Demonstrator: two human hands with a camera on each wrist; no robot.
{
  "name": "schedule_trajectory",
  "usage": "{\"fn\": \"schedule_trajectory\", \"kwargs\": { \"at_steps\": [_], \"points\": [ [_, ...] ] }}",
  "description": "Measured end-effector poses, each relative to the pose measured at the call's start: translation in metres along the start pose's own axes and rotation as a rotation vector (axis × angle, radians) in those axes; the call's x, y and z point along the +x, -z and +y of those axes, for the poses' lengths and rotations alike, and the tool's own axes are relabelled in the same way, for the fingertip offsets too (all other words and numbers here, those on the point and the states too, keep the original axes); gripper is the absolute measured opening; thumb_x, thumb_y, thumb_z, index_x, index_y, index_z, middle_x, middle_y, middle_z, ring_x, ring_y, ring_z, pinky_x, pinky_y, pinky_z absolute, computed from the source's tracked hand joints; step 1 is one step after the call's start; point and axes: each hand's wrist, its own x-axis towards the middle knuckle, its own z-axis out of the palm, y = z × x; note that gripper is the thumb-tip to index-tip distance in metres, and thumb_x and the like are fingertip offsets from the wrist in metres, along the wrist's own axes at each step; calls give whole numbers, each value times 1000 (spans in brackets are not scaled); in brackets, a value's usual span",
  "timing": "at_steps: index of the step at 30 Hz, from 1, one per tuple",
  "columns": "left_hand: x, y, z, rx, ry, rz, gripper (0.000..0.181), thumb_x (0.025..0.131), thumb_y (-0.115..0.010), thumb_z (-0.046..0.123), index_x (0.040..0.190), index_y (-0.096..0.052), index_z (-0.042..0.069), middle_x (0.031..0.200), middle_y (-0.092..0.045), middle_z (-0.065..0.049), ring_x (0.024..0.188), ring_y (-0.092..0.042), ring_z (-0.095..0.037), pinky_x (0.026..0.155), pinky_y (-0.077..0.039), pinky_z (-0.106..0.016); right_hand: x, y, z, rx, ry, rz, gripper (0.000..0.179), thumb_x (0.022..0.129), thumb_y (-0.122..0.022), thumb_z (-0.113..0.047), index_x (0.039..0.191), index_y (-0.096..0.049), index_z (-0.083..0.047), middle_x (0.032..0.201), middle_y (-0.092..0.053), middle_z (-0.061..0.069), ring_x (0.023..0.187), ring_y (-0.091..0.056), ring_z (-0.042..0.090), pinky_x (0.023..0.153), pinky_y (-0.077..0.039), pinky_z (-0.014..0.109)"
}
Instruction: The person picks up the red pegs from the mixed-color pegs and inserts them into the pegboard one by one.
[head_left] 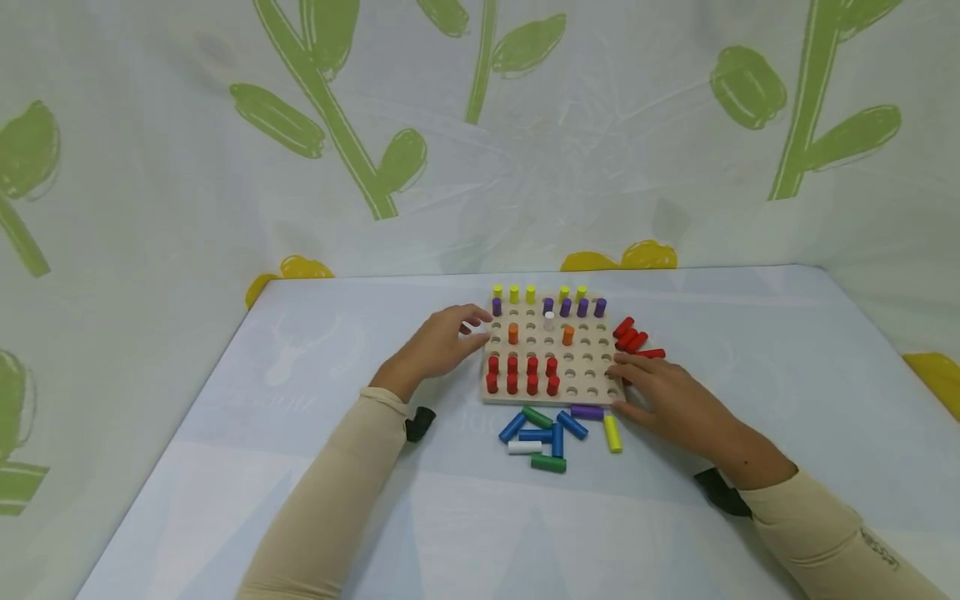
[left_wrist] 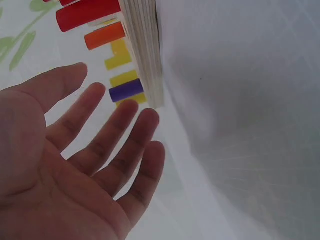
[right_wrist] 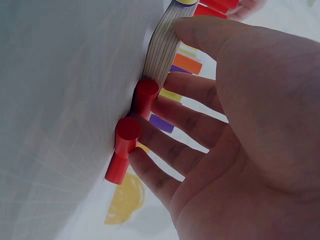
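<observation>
A wooden pegboard (head_left: 555, 402) lies on the table, with coloured pegs upright in its holes. Two rows of red pegs (head_left: 512, 384) fill its front left part. Farther back stand two orange pegs (head_left: 513, 333), a white peg (head_left: 549, 322), purple pegs (head_left: 566, 308) and yellow pegs (head_left: 514, 294). My left hand (head_left: 442, 342) is beside the board's left edge, fingers spread and holding nothing. At the right edge is my right hand (head_left: 671, 404), its thumb on the board's side and its fingertips against loose red pegs (right_wrist: 129, 132).
More loose red pegs (head_left: 637, 341) lie right of the board. In front of it are scattered blue pegs (head_left: 572, 426), green pegs (head_left: 548, 463), a white peg (head_left: 524, 447), a purple peg (head_left: 587, 412) and a yellow peg (head_left: 612, 434). A leaf-patterned curtain (head_left: 480, 183) hangs behind the table.
</observation>
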Motion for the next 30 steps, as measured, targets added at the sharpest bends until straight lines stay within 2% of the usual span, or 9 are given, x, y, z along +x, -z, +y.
{"fn": "schedule_trajectory", "kwargs": {
  "at_steps": [3,9,14,24,30],
  "points": [
    [3,0,-4,-7,24,-52,41,99,-63,31,138,-56,22,140,-58,-6,131,-53,-25,109,-47,-44,0,0,-1,-1,-4,-4,57,85,-80,-30,135,-62,-8,145,-54,20,129,-53,45,101,-48,60],
    [8,-1,-9,-8,20,-114,48,99,-62,32,145,-51,24,153,-47,-5,146,-39,-25,121,-31,-47,0,1,-1,-9,-14,-4,58,84,-80,-31,135,-62,-9,145,-54,19,130,-53,44,101,-48,59],
    [10,-4,-11,-7,87,-157,55,97,-64,36,149,-47,30,161,-38,-2,151,-30,-26,122,-28,-50,0,1,-2,-4,-13,-5,58,85,-80,-31,135,-61,-9,145,-54,19,130,-52,44,101,-48,60],
    [8,-8,-14,-26,120,-152,59,94,-69,38,149,-47,34,161,-37,-2,152,-29,-26,120,-30,-52,-1,1,-3,11,-20,-7,57,85,-80,-31,134,-62,-9,145,-54,19,131,-51,43,102,-47,59],
    [8,-9,-16,-30,103,-140,60,94,-70,38,149,-47,34,161,-37,-1,152,-30,-26,121,-30,-52,-2,10,-2,77,-25,16,51,87,-78,-30,132,-64,-10,141,-56,18,127,-52,37,100,-52,53]
  ]
}}
